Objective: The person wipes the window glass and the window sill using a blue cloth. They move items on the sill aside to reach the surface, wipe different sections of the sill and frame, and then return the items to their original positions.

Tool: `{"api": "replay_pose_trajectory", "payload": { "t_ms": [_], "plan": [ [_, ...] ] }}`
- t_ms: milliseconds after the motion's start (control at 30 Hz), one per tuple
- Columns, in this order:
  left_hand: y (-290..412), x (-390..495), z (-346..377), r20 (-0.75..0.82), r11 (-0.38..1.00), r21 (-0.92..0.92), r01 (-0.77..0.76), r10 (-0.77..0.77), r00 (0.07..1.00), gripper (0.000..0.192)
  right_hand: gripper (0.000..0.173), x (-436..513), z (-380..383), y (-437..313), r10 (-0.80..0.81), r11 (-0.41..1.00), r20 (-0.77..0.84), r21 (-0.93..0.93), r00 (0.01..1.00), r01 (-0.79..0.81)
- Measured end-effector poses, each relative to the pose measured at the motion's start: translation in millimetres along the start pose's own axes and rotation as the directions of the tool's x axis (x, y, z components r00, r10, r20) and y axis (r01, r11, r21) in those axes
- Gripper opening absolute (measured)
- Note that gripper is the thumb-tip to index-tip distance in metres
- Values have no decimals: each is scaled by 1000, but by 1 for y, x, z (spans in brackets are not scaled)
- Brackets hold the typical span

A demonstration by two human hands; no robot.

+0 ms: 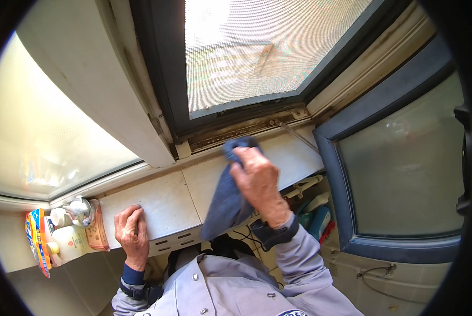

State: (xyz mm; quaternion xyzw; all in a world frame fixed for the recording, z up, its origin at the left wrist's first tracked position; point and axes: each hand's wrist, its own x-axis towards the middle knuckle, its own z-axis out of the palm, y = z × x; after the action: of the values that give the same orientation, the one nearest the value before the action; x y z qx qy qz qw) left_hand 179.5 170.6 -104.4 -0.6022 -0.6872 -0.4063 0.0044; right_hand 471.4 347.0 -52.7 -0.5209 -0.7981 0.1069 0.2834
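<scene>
My right hand (257, 177) grips a dark blue cloth (224, 209) over the tiled window sill (160, 201). The cloth's bunched upper end is at the inner edge of the dirty window track (232, 132), and the rest hangs down past the sill's front edge. My left hand (132, 233) rests on the sill's front edge to the left, its fingers curled together and no object visible in them. Beyond the track stands a dark-framed insect screen (259, 51). A metal stay arm (295, 134) runs from the track to the opened window sash (394, 158) on the right.
On the left of the sill stand a pale plastic bottle (68, 241), a colourful packet (37, 237), a white-capped container (60, 217) and a reddish box (98, 229). Below the sill at right are a white pipe (305, 186) and a blue bottle (319, 222). The sash juts inward.
</scene>
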Motion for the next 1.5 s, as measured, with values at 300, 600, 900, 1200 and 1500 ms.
{"api": "replay_pose_trajectory", "payload": {
  "t_ms": [300, 600, 900, 1200, 1500],
  "plan": [
    [3, 2, 1, -22, 1000, 12, 5, -5, 1000, 23, 10, -13, 59, -2, -146, 976, 90, -150, 985, 158],
    [2, 1, -1, -22, 1000, -13, 26, -27, 999, 25, 10, 2, 58, -80, -374, 927, 163, 94, 913, 363],
    [5, -3, -8, -114, 995, -72, 75, -83, 990, 28, 16, -14, 76, -90, -352, 934, 208, 151, 913, 325],
    [39, -83, -45, -239, 950, 21, 310, -296, 925, 20, 23, -1, 63, -85, -365, 930, 278, 56, 889, 364],
    [72, -154, -52, -237, 873, 19, 488, -470, 850, 20, 36, -3, 70, -75, -399, 917, 364, 163, 841, 364]
  ]
}}
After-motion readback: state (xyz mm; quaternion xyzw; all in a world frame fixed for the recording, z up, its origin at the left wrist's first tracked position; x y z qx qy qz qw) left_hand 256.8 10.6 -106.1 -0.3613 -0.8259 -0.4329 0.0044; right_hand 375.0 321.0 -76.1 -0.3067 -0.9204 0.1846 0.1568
